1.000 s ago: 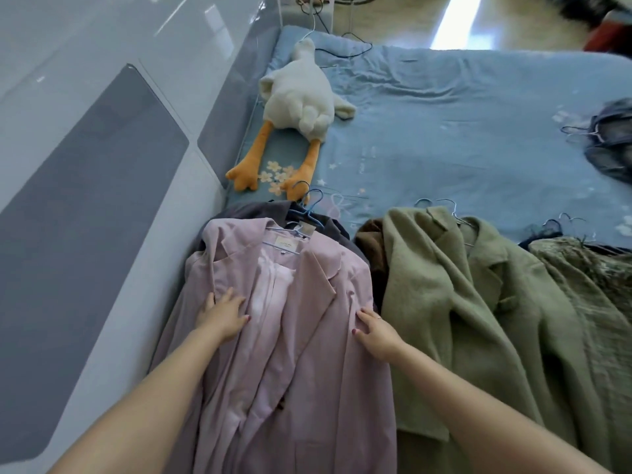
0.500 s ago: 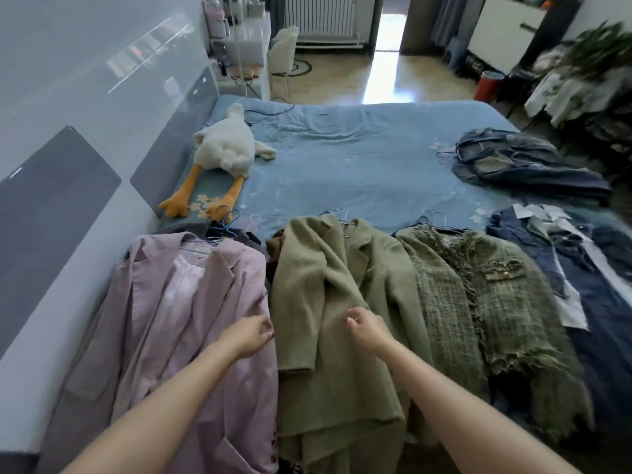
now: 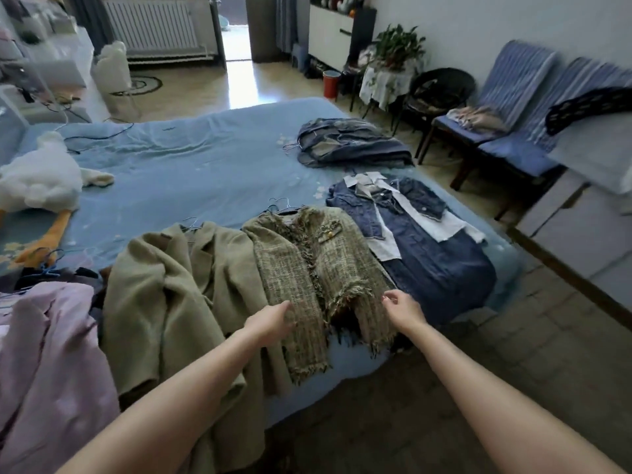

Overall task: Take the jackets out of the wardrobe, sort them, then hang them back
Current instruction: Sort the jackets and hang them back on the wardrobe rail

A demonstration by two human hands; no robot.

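Since 0.5 s ago both hands have shifted right along the bed's near edge, off the olive wool coat & onto the tweed jacket; view has swung right too, so the pink jacket now sits at far left.

L hand (image 3: 272, 323): fingers loosely curled, resting on the lower left front panel of the green tweed jacket (image 3: 318, 268); can't tell if it actually grips cloth. R hand (image 3: 403, 307): fingers half curled, thumb apart, at the jacket's lower right hem corner, touching or just above it, nothing clearly pinched.

Tweed jacket lies flat, fringed hem at the near edge of the bed (image 3: 205, 172), wire hanger hook poking out at its collar. Just left, overlapping it, the olive wool coat (image 3: 181, 295), rumpled, hem hanging over the near edge. Further left, at the near left corner, the pink jacket (image 3: 48, 364), w/ dark garments beneath its top.

Right of the tweed, touching its side: denim jacket w/ white shirt panels (image 3: 427, 241), near the bed's right edge. Beyond it, toward the far right corner, a folded denim pile (image 3: 349, 145).

Left edge, mid bed: white plush duck (image 3: 41, 179) w/ orange feet. Off the bed, right: two blue striped chairs (image 3: 506, 107), then a potted plant (image 3: 396, 46) & red bin (image 3: 331, 83); radiator (image 3: 150, 27) on the far wall.
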